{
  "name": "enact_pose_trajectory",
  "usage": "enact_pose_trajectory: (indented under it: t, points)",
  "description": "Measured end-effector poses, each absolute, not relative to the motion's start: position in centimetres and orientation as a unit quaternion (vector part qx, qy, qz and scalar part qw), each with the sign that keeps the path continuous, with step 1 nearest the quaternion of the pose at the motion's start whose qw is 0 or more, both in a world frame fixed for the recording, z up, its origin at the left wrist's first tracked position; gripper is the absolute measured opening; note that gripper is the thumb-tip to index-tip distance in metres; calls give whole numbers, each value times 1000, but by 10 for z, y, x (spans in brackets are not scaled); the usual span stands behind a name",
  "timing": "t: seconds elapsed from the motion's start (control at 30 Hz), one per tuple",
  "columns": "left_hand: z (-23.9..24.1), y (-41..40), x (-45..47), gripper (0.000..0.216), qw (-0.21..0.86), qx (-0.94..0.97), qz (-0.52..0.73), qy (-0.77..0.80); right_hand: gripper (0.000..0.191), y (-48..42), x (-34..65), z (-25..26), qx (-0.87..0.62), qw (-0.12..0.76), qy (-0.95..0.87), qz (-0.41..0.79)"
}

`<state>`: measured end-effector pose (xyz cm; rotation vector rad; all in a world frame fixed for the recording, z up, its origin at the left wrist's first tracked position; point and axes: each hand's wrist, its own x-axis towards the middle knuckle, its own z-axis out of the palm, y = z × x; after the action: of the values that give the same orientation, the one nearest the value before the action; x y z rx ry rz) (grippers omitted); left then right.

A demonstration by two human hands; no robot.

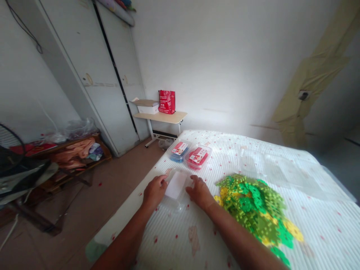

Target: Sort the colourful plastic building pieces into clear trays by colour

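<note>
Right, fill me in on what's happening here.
A person has their left hand and right hand at opposite sides of a clear plastic container with a white panel. Just beyond sit two labelled containers, one with blue contents and one with red. A loose pile of green and yellow pieces lies to the right.

A white rectangle (pixel 176 183) showed in your clear box (pixel 174 204). Your pile of pieces (pixel 261 213) mixed olive green, bright green and yellow. The cloth (pixel 317 227) before you was white, finely striped, dotted with small red spots and pale brown figures. One lidded box (pixel 176 159) showed you blue, another box (pixel 197 163) red, both under red-and-white labels (pixel 180 148). The bag (pixel 167 102) was red with white lettering.
</note>
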<state>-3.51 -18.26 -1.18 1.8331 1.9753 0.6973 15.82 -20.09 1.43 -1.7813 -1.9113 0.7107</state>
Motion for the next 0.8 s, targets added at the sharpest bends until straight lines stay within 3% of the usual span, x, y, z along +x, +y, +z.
enact_pose_trajectory:
  t: [0.4, 0.57, 0.67, 0.8]
  points:
    - [-7, -201, -73, 36, 185, 619, 223, 730, 41, -233, 133, 9, -564, 193, -767, 239]
    - [-2, -207, -73, 35, 176, 615, 223, 736, 19, -220, 149, 41, -570, 118, -812, 34]
    - [1, -207, -70, 35, 177, 609, 223, 740, 24, -196, 165, 52, -604, 93, -786, -90]
    - [4, -206, -70, 34, 157, 611, 217, 745, 32, -169, 179, 46, -621, 44, -772, -125]
